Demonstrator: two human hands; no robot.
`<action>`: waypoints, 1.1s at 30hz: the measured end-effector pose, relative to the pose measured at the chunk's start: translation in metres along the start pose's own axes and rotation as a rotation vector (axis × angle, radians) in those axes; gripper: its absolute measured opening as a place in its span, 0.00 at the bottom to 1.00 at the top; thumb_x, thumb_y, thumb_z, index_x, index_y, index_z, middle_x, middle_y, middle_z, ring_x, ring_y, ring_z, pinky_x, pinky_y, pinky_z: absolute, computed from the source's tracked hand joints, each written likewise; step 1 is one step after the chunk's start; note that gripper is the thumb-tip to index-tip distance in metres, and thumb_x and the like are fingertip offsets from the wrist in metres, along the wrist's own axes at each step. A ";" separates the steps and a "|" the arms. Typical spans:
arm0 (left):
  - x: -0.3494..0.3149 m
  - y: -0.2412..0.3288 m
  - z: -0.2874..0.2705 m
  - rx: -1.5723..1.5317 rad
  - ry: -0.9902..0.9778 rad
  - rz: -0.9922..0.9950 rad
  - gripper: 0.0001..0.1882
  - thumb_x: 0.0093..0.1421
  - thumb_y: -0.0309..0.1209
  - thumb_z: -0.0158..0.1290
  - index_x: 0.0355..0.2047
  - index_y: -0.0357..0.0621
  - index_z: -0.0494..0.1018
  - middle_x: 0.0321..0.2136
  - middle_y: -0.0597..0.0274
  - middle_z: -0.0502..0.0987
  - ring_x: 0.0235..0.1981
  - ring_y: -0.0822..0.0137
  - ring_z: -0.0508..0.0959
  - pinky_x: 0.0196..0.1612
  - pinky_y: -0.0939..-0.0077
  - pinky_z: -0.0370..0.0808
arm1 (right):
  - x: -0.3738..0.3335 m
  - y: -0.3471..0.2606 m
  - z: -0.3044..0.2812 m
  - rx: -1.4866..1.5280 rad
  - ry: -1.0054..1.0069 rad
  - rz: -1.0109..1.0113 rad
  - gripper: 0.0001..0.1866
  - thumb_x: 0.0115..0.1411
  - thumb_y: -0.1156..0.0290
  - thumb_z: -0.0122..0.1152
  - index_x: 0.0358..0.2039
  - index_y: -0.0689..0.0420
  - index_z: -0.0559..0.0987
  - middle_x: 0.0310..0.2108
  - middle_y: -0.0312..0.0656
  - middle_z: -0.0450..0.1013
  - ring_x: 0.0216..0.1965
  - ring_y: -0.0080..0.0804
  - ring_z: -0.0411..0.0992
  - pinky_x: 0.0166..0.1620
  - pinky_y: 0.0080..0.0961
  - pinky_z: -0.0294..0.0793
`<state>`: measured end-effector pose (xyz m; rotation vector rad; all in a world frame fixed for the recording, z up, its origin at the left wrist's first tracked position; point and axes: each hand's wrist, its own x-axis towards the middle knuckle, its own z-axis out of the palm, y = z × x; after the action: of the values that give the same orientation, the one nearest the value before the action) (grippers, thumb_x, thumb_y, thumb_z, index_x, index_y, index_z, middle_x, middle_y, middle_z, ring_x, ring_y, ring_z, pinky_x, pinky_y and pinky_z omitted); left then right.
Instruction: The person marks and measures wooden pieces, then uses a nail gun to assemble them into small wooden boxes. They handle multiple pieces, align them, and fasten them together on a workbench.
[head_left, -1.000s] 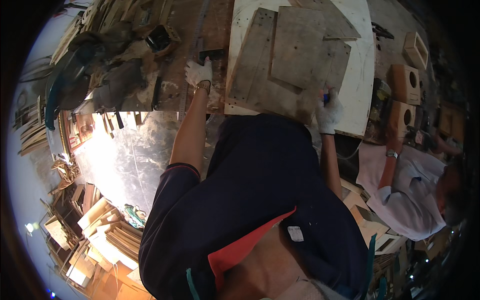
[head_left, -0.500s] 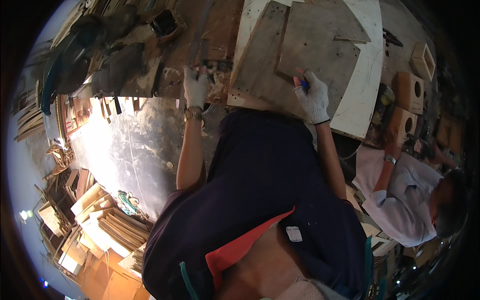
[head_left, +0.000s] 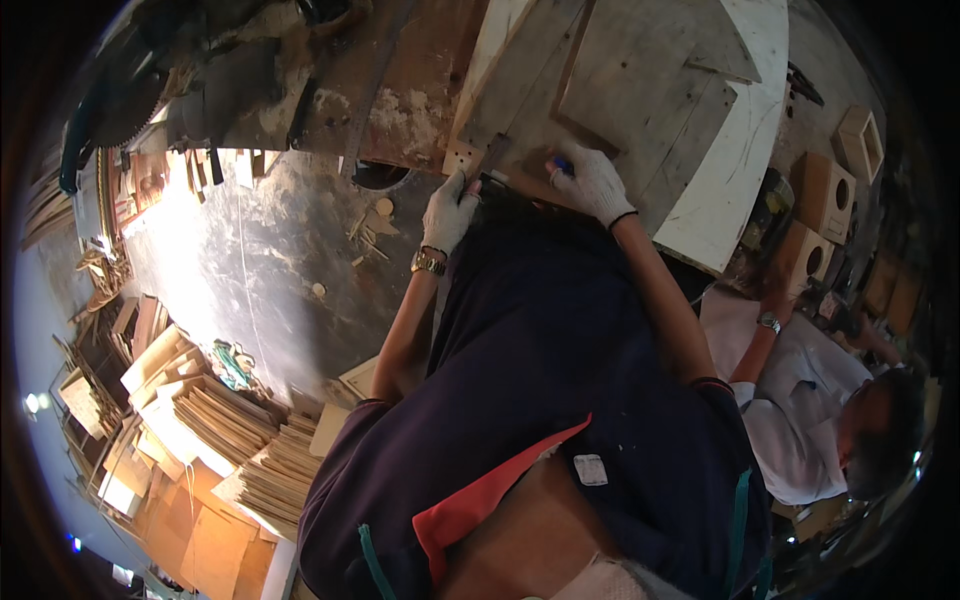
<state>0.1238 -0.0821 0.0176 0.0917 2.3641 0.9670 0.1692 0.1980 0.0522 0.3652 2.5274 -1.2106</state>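
My left hand, in a white knitted glove, is closed at the near left corner of a grey wooden board. Its fingers grip a small square, whose narrow blade lies over the board near the edge. My gloved right hand rests over the same board's near side, its fingers closed round a blue pen; most of the pen is hidden. A second grey panel with an angled edge lies on top, and a white sheet shows beneath them.
A long metal strip lies on the brown bench. At the far left is a toothed saw blade. Boxes with round holes stand at right, beside a co-worker in a white shirt. Stacked wood sheets fill the lower left.
My left hand has moved right and nearer from the brown bench to the board's corner, bringing the square with it. My right hand has shifted left along the board.
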 end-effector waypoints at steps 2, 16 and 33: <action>-0.003 0.004 0.004 -0.040 -0.012 -0.063 0.20 0.70 0.49 0.55 0.45 0.43 0.74 0.34 0.46 0.83 0.39 0.44 0.84 0.41 0.53 0.75 | 0.005 0.009 0.004 0.008 0.032 -0.023 0.15 0.66 0.61 0.63 0.44 0.60 0.80 0.37 0.53 0.82 0.40 0.58 0.82 0.45 0.47 0.78; -0.005 0.005 0.006 -0.061 -0.053 -0.029 0.21 0.72 0.43 0.54 0.60 0.49 0.74 0.40 0.48 0.85 0.42 0.52 0.86 0.46 0.60 0.77 | 0.026 0.019 -0.006 0.417 -0.128 0.289 0.16 0.71 0.58 0.62 0.36 0.60 0.81 0.19 0.37 0.75 0.15 0.24 0.69 0.23 0.29 0.68; 0.008 -0.015 0.001 -0.159 -0.130 0.265 0.31 0.71 0.33 0.50 0.75 0.59 0.64 0.60 0.46 0.79 0.59 0.52 0.80 0.61 0.64 0.73 | 0.026 0.016 -0.010 0.436 -0.148 0.283 0.15 0.71 0.61 0.61 0.41 0.62 0.83 0.19 0.37 0.75 0.15 0.22 0.68 0.23 0.28 0.68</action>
<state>0.1198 -0.0908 0.0031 0.4017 2.1832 1.2312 0.1492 0.2176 0.0370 0.6796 1.9924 -1.5951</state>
